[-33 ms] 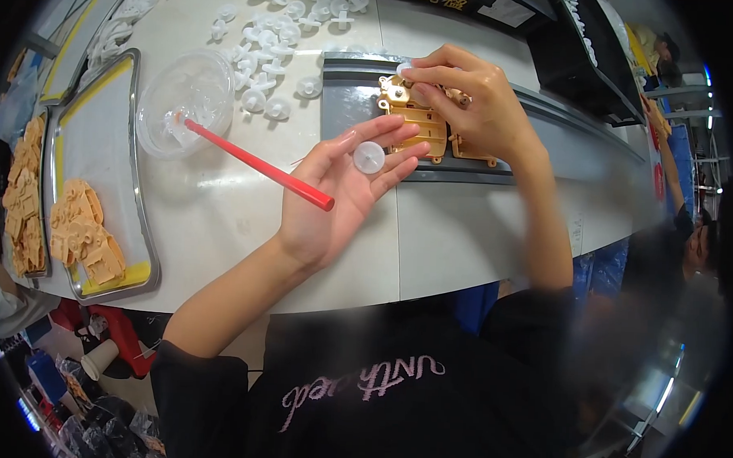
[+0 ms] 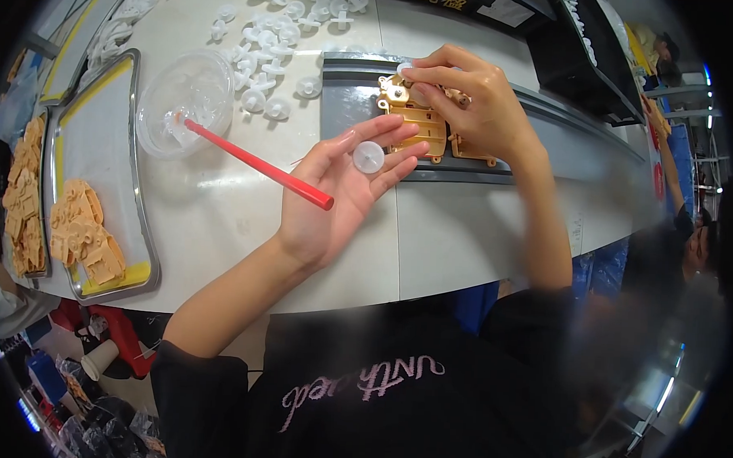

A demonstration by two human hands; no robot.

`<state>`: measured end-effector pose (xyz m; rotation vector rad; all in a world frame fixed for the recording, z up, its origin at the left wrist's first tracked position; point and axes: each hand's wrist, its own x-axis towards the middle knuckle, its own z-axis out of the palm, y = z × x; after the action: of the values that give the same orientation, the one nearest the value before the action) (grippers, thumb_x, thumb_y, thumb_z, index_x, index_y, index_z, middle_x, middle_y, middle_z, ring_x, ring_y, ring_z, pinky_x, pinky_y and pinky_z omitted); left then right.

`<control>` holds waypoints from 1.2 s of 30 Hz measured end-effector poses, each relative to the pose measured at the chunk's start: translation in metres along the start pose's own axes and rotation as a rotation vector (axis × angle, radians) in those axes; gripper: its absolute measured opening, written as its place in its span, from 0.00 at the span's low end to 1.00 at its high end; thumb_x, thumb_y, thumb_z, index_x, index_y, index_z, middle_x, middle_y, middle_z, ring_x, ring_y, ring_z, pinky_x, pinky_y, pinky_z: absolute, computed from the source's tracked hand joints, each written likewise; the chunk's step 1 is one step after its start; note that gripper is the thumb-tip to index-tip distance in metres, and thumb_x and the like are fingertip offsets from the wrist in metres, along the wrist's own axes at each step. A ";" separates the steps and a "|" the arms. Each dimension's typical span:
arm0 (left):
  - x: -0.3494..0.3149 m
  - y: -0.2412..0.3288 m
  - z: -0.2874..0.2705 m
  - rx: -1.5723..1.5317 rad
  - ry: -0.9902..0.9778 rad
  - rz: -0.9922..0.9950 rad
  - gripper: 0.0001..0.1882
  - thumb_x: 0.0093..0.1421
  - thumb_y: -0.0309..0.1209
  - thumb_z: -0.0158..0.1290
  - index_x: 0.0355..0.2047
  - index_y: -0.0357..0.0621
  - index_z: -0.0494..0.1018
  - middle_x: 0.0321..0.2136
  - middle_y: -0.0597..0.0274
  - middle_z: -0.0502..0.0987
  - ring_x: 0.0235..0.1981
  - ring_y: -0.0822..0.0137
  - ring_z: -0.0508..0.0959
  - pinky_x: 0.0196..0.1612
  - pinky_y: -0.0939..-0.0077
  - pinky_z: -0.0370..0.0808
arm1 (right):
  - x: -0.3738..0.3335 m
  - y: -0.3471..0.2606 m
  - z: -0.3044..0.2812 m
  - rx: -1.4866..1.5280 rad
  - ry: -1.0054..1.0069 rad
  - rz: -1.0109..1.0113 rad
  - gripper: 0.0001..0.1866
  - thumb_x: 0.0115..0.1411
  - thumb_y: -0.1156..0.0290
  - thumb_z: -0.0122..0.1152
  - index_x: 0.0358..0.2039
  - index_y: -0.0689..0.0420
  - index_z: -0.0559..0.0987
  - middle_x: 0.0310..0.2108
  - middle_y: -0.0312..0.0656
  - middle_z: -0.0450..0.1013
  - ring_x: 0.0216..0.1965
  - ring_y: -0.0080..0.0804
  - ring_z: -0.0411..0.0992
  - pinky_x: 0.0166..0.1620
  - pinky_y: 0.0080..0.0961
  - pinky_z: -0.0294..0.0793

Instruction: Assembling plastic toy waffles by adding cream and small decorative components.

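Note:
My left hand (image 2: 332,187) is palm up with fingers stretched out. A round translucent white plastic wheel (image 2: 369,157) with a small centre post lies on it at the base of the fingers. My right hand (image 2: 476,95) pinches a white plastic wheel (image 2: 403,70), mostly hidden by the fingers, at the far edge of a tan plastic housing (image 2: 418,126). Part of a second tan housing (image 2: 472,152) shows below the right wrist. A red stick (image 2: 260,169) leans out of a clear round tub (image 2: 185,101); its near end overlaps my left hand in view.
Loose white wheels (image 2: 268,48) are scattered on the table beyond the tub. The housings rest on a grey track (image 2: 547,142) crossing the table. At left, a metal tray (image 2: 103,155) bears tan parts (image 2: 84,231). Black bins (image 2: 582,59) stand far right.

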<state>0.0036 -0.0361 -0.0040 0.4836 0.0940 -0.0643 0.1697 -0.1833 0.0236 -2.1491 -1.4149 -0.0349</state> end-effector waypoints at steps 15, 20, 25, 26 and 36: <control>0.001 -0.001 0.000 -0.019 -0.004 0.002 0.28 0.66 0.38 0.35 0.58 0.25 0.55 0.57 0.36 0.60 0.60 0.47 0.63 0.64 0.62 0.61 | -0.007 0.000 -0.003 -0.178 -0.034 -0.120 0.15 0.56 0.77 0.52 0.44 0.55 0.79 0.44 0.41 0.74 0.47 0.41 0.69 0.50 0.34 0.69; 0.001 -0.001 0.000 -0.018 -0.010 0.002 0.28 0.66 0.38 0.34 0.58 0.25 0.55 0.57 0.36 0.60 0.60 0.47 0.62 0.64 0.62 0.61 | -0.011 -0.003 -0.004 -0.233 -0.017 -0.114 0.18 0.52 0.80 0.54 0.44 0.54 0.79 0.39 0.41 0.73 0.45 0.40 0.69 0.49 0.34 0.69; 0.000 -0.002 -0.001 -0.022 -0.020 -0.002 0.28 0.66 0.38 0.34 0.58 0.25 0.54 0.57 0.36 0.60 0.60 0.47 0.62 0.64 0.62 0.60 | -0.013 -0.007 -0.002 -0.255 -0.002 -0.104 0.18 0.52 0.80 0.55 0.44 0.54 0.79 0.38 0.41 0.72 0.44 0.40 0.69 0.48 0.33 0.69; 0.000 -0.002 -0.001 -0.031 -0.018 0.000 0.28 0.66 0.38 0.34 0.58 0.25 0.54 0.58 0.37 0.60 0.61 0.47 0.62 0.64 0.62 0.61 | -0.012 -0.008 -0.002 -0.289 0.002 -0.107 0.18 0.51 0.80 0.55 0.44 0.54 0.79 0.38 0.41 0.72 0.44 0.40 0.69 0.48 0.33 0.70; -0.002 -0.002 0.004 -0.066 -0.098 -0.064 0.34 0.66 0.46 0.34 0.63 0.30 0.48 0.60 0.48 0.59 0.62 0.58 0.61 0.65 0.60 0.56 | -0.034 -0.070 0.008 -0.044 0.007 -0.256 0.16 0.43 0.78 0.67 0.36 0.58 0.80 0.37 0.41 0.75 0.35 0.35 0.74 0.36 0.28 0.74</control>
<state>0.0021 -0.0393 -0.0012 0.4108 0.0152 -0.1472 0.0927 -0.1882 0.0361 -1.9863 -1.6911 -0.1711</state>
